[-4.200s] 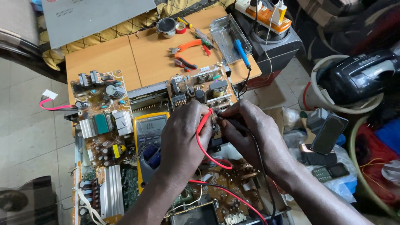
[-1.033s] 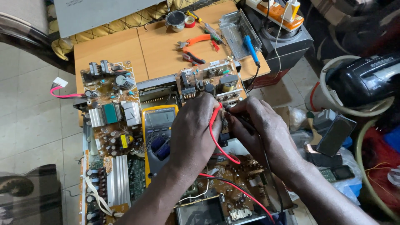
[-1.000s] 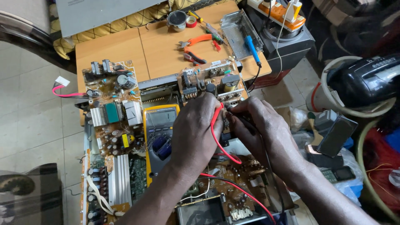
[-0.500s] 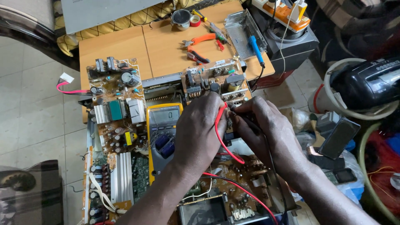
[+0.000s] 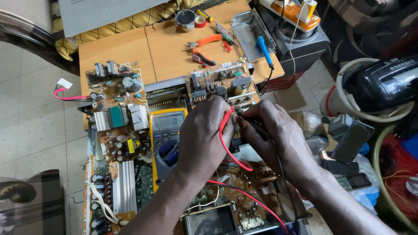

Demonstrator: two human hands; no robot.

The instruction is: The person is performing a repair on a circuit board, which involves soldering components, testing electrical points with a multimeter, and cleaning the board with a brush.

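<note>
Your left hand [image 5: 203, 138] is gripping the red test lead [image 5: 226, 143], fingers closed around it with its tip hidden against the small circuit board [image 5: 222, 85] sitting at the front edge of the wooden table [image 5: 130, 48]. Your right hand [image 5: 278, 137] is pinching the black test lead [image 5: 257, 127], fingers together on it, just beside the left. The yellow multimeter [image 5: 167, 139] is lying just left of your left hand, beside the large brown circuit board [image 5: 115, 130].

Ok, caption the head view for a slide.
Left hand and right hand press red and black multimeter probes onto a circuit board.
</note>
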